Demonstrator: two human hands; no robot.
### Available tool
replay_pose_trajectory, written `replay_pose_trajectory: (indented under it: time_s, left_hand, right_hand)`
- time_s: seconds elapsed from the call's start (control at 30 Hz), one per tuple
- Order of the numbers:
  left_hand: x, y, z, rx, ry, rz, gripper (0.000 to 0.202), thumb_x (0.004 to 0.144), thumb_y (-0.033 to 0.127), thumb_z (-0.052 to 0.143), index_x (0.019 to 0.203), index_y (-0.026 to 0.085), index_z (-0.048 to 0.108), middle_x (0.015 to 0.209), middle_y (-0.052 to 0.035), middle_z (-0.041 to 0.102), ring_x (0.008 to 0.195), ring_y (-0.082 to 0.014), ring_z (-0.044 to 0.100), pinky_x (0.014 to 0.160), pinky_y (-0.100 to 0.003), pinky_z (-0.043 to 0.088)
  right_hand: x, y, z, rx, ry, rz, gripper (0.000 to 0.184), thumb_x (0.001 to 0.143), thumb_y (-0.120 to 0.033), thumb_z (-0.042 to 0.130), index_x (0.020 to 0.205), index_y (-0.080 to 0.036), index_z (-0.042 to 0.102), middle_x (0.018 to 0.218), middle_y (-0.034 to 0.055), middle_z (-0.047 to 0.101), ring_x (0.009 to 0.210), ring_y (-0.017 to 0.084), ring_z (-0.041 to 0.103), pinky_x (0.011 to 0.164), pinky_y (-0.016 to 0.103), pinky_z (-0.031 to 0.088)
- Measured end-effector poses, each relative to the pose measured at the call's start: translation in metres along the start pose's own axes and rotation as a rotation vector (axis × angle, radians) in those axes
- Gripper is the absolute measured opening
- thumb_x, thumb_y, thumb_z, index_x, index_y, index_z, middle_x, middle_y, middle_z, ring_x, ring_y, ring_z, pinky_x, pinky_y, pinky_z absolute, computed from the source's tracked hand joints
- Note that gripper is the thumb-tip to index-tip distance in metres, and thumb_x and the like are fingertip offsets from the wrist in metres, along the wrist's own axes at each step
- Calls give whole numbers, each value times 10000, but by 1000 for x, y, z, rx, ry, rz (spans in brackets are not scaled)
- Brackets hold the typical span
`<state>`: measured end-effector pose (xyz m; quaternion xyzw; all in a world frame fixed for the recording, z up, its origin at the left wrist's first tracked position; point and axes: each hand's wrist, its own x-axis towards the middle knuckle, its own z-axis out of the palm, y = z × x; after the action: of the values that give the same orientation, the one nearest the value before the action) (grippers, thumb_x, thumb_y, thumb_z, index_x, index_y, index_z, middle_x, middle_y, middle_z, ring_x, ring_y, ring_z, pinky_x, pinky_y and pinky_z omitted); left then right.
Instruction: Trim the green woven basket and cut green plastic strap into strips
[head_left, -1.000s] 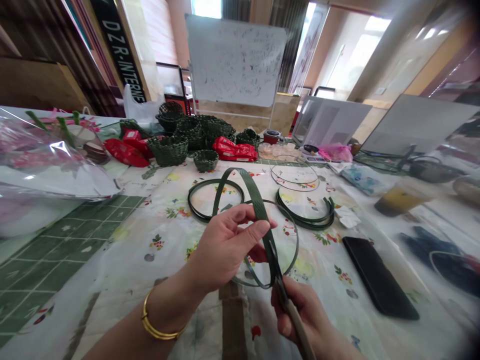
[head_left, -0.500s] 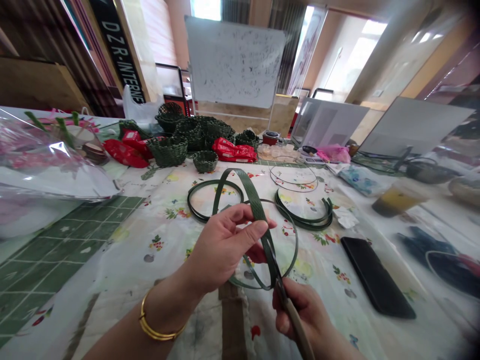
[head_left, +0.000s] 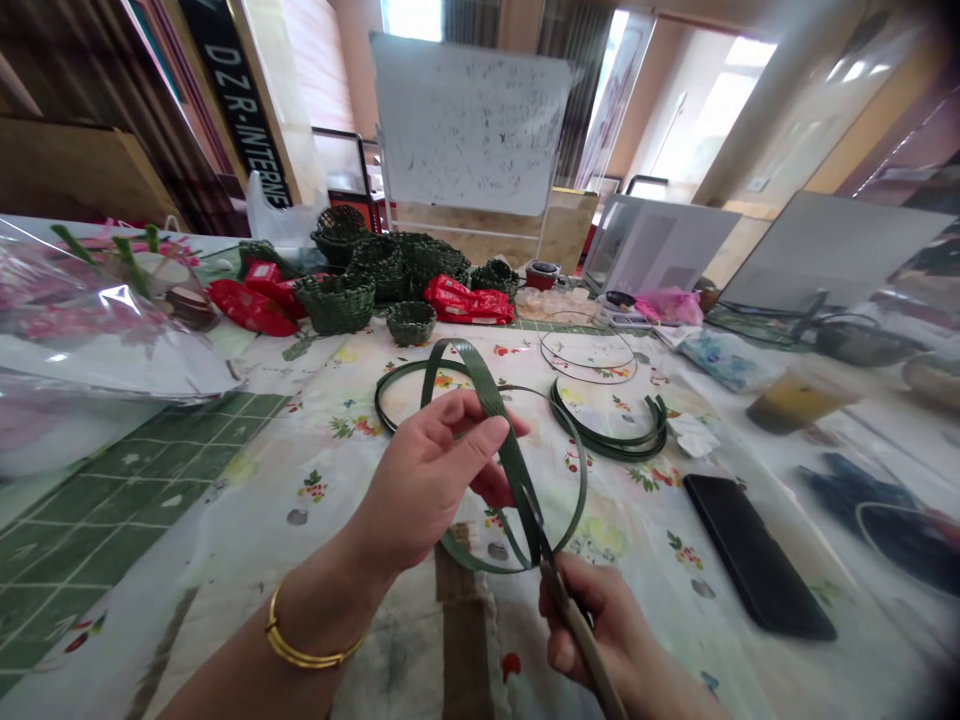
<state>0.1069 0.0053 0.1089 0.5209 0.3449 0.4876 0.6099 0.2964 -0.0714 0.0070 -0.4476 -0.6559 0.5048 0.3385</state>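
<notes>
My left hand (head_left: 431, 475) pinches a dark green flat strap (head_left: 495, 420) between thumb and fingers; the strap loops up over the hand and curls down into a ring in front of me. My right hand (head_left: 611, 635) is closed around the handles of a pair of scissors (head_left: 559, 590), low and right of centre. The scissor tips meet the strap just below my left fingers. Whether the blades are biting the strap I cannot tell.
Coils of green strap (head_left: 611, 420) (head_left: 397, 385) and a wire ring (head_left: 589, 352) lie on the floral tablecloth (head_left: 262, 500). Woven green baskets (head_left: 337, 298) and red packets (head_left: 469, 298) stand behind. A black phone (head_left: 757, 565) lies right, clear plastic wrap (head_left: 97, 330) left.
Both hands and the strap loop have shifted slightly left and lower. The grips are unchanged.
</notes>
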Motion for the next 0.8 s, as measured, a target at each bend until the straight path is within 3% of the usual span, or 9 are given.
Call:
replay_pose_trajectory:
  time_s: [0.13,0.3,0.5,0.8]
  left_hand:
    - [-2,-6,2,22,-70,-33,185,865,341,621,918,166,646,767,-6,687,488,-61,614,493,-159,495]
    - [-5,-6,2,10,-64,-43,183,869,338,616,926,167,645,717,4,672,477,-64,608,490,-160,488]
    - [-4,-5,2,19,-78,-43,187,871,354,612,931,179,640,545,32,602,473,-102,617,479,-175,463]
    - [-6,-3,3,-46,-85,-60,177,865,347,622,917,179,637,616,35,611,491,-79,621,495,-158,491]
  right_hand:
    - [-1,-3,1,21,5,-7,544,718,-727,592,732,-189,515,615,-41,451,550,103,351,496,223,319]
    - [-3,-2,2,-19,21,-15,551,728,-732,581,697,-188,503,598,-43,444,546,100,345,493,225,313]
    - [-8,5,7,81,-4,16,532,715,-719,612,754,-198,511,569,-57,432,511,91,335,465,216,303]
    - [-7,-3,11,32,31,-23,452,788,-640,584,707,-196,558,573,-42,443,510,100,364,497,215,378]
